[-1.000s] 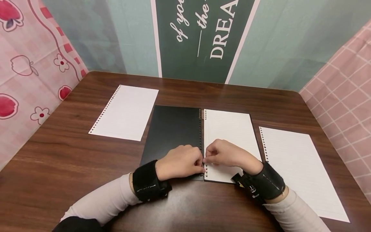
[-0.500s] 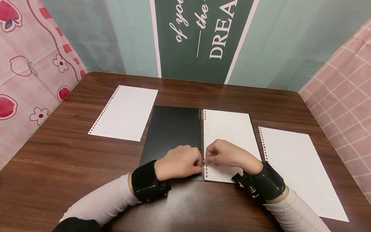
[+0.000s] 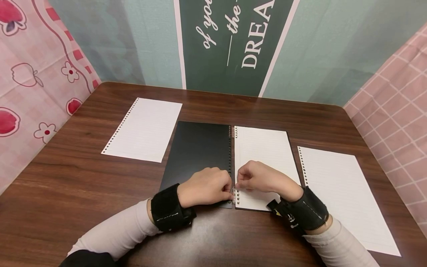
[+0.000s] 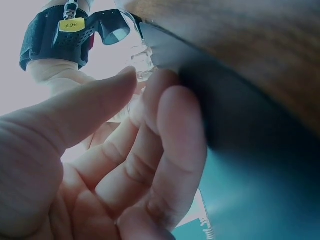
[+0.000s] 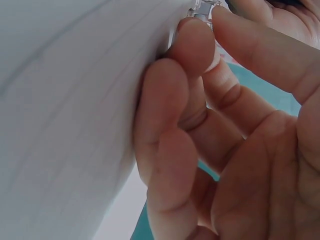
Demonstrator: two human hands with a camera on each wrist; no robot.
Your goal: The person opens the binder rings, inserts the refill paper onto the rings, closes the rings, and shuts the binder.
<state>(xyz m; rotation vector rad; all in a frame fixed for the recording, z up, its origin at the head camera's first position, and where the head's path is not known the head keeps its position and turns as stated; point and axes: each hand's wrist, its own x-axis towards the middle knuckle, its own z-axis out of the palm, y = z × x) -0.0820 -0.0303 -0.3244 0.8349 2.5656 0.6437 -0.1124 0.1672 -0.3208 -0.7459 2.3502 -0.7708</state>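
Head view: both grips, left hand (image 3: pixel 205 187) and right hand (image 3: pixel 258 177), pinching binder rings (image 3: pixel 233 192) of open notebook (image 3: pixel 200 148), steadying spine on desk (image 3: pixel 66 178).

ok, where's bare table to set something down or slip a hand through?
Widest bare wood: the table's near-left, below the left sheet. A strip runs along the far edge behind the binder. Narrow gaps separate binder from left sheet and from right sheet. Crowded: the near end of the rings, where left hand and right hand pinch.
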